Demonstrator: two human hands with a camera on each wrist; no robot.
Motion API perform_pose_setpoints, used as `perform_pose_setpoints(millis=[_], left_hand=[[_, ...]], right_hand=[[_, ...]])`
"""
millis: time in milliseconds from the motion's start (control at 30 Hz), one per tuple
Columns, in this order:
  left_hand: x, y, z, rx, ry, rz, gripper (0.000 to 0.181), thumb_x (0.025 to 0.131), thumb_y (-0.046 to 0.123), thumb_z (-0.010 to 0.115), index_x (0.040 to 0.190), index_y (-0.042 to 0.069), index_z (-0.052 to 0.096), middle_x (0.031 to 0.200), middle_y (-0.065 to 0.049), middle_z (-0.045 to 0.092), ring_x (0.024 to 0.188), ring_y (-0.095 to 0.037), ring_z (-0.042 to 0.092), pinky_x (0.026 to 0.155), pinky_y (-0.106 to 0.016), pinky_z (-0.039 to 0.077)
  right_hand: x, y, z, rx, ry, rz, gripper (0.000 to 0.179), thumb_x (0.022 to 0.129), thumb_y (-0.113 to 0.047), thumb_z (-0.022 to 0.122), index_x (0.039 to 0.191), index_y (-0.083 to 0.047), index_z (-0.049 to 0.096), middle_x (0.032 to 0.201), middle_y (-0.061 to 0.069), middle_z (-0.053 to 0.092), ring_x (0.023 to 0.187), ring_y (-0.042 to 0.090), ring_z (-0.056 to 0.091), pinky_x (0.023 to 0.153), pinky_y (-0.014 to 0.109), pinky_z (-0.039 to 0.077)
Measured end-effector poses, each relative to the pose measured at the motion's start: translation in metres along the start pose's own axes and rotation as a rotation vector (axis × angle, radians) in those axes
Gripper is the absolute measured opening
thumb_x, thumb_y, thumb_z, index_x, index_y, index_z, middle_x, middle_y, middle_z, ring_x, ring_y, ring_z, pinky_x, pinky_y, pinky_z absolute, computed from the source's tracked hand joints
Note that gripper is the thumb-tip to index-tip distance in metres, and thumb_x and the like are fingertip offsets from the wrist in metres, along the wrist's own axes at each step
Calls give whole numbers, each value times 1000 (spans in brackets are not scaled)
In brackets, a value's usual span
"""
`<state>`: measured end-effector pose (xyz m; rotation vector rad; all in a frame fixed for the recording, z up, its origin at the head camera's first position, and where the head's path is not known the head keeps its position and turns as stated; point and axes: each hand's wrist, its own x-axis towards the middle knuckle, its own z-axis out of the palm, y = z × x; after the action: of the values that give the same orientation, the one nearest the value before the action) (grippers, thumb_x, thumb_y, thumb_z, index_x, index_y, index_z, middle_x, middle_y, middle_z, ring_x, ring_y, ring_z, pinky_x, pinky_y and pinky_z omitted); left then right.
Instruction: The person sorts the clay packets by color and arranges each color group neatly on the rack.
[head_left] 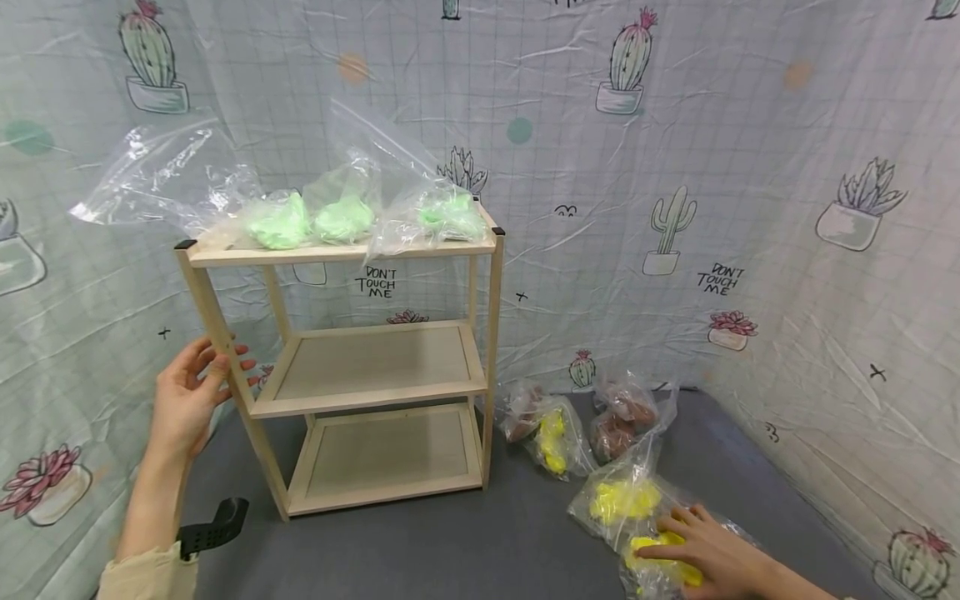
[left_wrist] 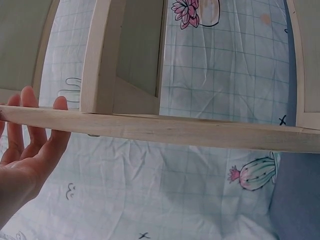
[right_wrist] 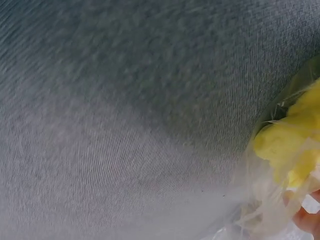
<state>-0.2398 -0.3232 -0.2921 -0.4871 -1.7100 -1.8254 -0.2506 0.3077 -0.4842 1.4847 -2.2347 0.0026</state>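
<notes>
In the head view my left hand (head_left: 191, 387) holds the left front post of a three-tier wooden shelf (head_left: 367, 403). Seen from the left wrist, the fingers of that hand (left_wrist: 30, 145) lie around the pale post (left_wrist: 175, 131). At the lower right, my right hand (head_left: 712, 550) grips a clear plastic bag with yellow lumps (head_left: 686, 573), thumb and fingers on either side of the yellow. Part of that hand (right_wrist: 309, 220) and the yellow contents (right_wrist: 285, 147) show at the right edge of the right wrist view.
Clear bags with light green lumps (head_left: 343, 218) lie along the top tier. Beyond my right hand are another yellow bag (head_left: 624, 502), a yellow one beside the shelf (head_left: 552, 442) and bags with brown lumps (head_left: 618, 429). A cactus-print sheet (head_left: 562, 292) hangs behind the dark tabletop (head_left: 420, 554).
</notes>
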Motion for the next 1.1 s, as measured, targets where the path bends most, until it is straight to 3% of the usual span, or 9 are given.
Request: perform_pose_setpoints(millis=[233,467,567,700,833,1100], left_hand=[[0,0,1,4,-1,7,33,90,5,45,123,9,52,96,6,62,79,-3,66,61,-15,51],[-1,1,1,-10,-7,1,33,90,5,45,122,9,52,96,6,61,80,-2,66,61,-15,51],[0,1,2,-7,-3,-1,33,90,6,45,122,9,52,95,6,62,79,-2,66,61,-15,51],[0,2,1,-13,2,-11,33,90,6,46,122,10,52,95,6,62,79,-2,66,61,-15,51],[-1,2,-1,-20,1,-16,32,90,5,45,121,10,53,95,5,61,79,-3,66,61,-15,51],[0,2,1,-12,3,-7,32,90,6,46,121,9,53,95,5,62,80,-3,66,62,-15,51]], right_hand=[[6,-6,-4,7,63,-9,45,89,-59,32,121,-36,52,90,-16,40,77,-1,21,65,18,11],[10,-15,-10,-53,-10,78,43,85,-62,37,123,-44,47,87,-21,36,77,-3,21,65,19,9],[15,-18,-13,-61,8,88,41,86,-58,39,124,-43,47,89,-20,37,78,-2,22,66,19,10],[29,-21,-15,-71,107,67,45,77,-44,57,122,-38,52,86,-16,33,78,0,21,67,20,8],[46,-29,-21,-106,129,109,62,61,-36,64,122,-39,51,85,-16,31,77,1,18,67,20,7],[85,-48,-29,-111,160,230,66,60,-33,66,124,-38,50,83,-13,29,77,5,14,68,26,6]])
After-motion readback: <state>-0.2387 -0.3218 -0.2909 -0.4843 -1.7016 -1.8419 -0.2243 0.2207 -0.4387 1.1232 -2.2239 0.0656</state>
